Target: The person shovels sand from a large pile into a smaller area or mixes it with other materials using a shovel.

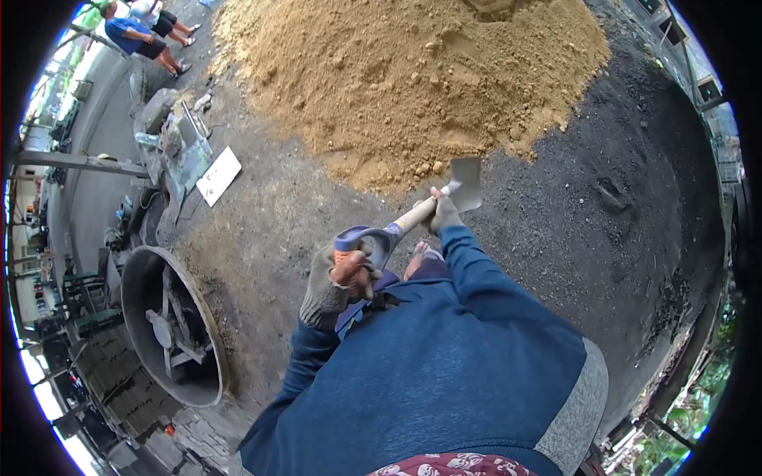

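A heap of soil (429, 87) is biggest; a round pan (208, 321) stands left of it, well apart. The shovel (413, 218) is held before the heap, its blade (466, 176) at the near edge. Farther from the heap, the gloved left hand (344, 276) wraps the handle (343, 257); the right hand (444, 213), nearer it, clasps the shaft (409, 220) below the blade.

No words, numbers or brand names can be read anywhere in this view. The only likely writing is on a white sheet (218, 176) at the left, where a few dark marks (209, 189) stand toward its lower end; they may be letters or figures, but they are too small and blurred to make out.
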The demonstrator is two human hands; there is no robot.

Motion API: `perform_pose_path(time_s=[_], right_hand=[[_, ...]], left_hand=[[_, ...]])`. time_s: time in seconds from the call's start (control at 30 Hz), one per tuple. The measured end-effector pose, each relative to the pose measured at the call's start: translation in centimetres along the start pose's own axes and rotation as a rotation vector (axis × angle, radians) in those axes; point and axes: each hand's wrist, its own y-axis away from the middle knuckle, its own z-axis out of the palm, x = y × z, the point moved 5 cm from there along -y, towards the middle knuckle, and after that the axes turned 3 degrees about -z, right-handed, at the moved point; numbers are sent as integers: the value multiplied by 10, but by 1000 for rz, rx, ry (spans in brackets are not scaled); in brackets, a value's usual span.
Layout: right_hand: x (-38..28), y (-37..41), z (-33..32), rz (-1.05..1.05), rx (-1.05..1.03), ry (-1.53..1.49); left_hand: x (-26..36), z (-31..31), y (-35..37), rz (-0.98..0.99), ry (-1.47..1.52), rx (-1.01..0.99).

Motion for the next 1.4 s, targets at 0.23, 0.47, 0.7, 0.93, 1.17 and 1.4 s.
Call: perform_pose_path(time_s=[0.23,0.47,0.7,0.93,1.17,1.4], right_hand=[[7,-20,30,-249,206,16],[93,-51,63,-42,153,180],[312,-148,-75,188,37,805],[411,-116,-110,669,239,758],[318,-311,-65,501,78,456],[209,-321,-26,266,242,676]], left_hand=[[-46,-102,41,68,259,205],[-194,-212,63,-55,758,668],[-341,-211,166,-186,1164,1154],[-368,-167,221,-337,802,1759],[-354,-214,-8,-288,892,1529],[-352,-185,-71,-350,860,1514]])
